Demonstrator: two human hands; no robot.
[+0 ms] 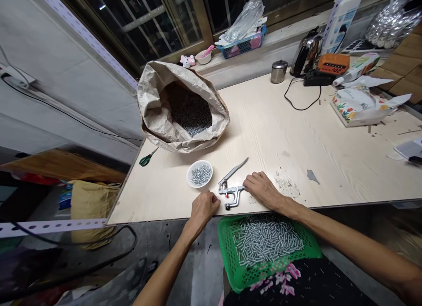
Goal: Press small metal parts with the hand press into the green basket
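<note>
Silver snap-fastener pliers (234,194) stand at the table's front edge, jaws toward the left and the upper handle raised. A spring and a small red part show at the jaw. My right hand (262,190) is closed round the end of the lower handle. Left of the jaw, my left hand (203,208) rests on the table edge with its fingers curled together; anything in them is hidden. Just beyond it stands a white bowl (189,179) of small silver metal pieces. A green plastic basket (227,253) at my lap holds many short silver metal pieces.
A large open sack (150,99) with dark metal pieces inside stands at the back left. Green-handled scissors (145,159) lie near the left edge. Toward the back right are a lidded metal canister (278,71), a kettle (306,51), an orange battery (333,63) and a tissue pack (358,104).
</note>
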